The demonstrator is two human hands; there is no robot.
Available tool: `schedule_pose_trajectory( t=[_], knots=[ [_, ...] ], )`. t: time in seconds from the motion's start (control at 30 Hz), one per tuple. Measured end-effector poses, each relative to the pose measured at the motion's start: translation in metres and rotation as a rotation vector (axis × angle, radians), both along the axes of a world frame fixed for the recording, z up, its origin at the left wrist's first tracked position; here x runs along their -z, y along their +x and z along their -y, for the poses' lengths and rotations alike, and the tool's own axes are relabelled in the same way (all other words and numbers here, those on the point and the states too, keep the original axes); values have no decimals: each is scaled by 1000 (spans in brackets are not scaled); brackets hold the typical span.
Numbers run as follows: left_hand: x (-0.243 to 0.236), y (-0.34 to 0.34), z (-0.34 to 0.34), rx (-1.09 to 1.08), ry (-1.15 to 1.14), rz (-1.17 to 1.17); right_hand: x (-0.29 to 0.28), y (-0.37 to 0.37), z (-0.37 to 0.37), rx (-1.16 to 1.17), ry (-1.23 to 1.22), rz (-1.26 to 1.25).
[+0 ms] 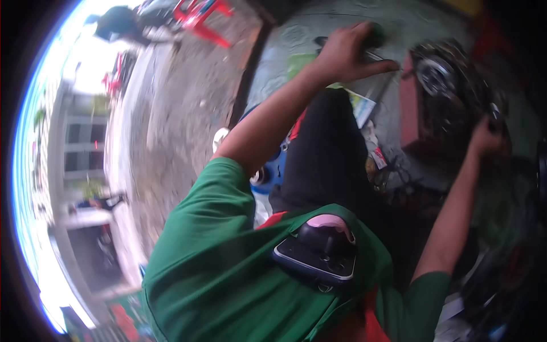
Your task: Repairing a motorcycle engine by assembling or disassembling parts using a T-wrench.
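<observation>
My left hand (346, 54) is stretched over the far side of the work surface, thumb spread wide from the fingers. Beside its fingertips is a dark green rounded thing (374, 35), partly hidden, and a thin metal rod (373, 56) shows below the palm. A dark, greasy machine part (450, 105), resembling an engine, with a shiny round metal piece (436, 77), stands against a reddish block (409, 108). My right hand (487, 138) is at the right edge of that machine part, near a small glinting piece; shadow and blur hide its fingers.
Papers (362, 108) and a small red-and-white packet (378, 158) lie by my knee. Dark cords or scraps (401, 182) are heaped nearer. A blue container (266, 174) stands left of my leg. Farther off are a red plastic chair (202, 20) and another person (117, 24).
</observation>
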State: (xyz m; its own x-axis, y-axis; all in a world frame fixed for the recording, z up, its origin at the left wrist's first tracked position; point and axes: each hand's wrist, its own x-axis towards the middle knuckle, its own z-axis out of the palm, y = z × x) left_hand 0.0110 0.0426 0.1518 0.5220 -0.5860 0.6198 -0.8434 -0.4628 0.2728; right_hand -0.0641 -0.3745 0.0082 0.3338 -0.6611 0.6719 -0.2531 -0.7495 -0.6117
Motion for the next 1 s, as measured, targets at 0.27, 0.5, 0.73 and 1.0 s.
schedule_pose_trajectory(
  t=[0.27,0.5,0.73,1.0],
  knots=[
    [199,-202,-309,-1143,-1186,-1377,-15,-7,6,0,-326,-100],
    [286,-306,-287,-1378,-1138,-1493,-22,-23,16,-194,-62,-120],
    [293,-266,-294,-1344,-692,-1242,-56,-112,72,-371,-228,-391],
    [227,-215,-259,-1333,-613,-1011,-42,-194,126,-148,21,-101]
  ],
)
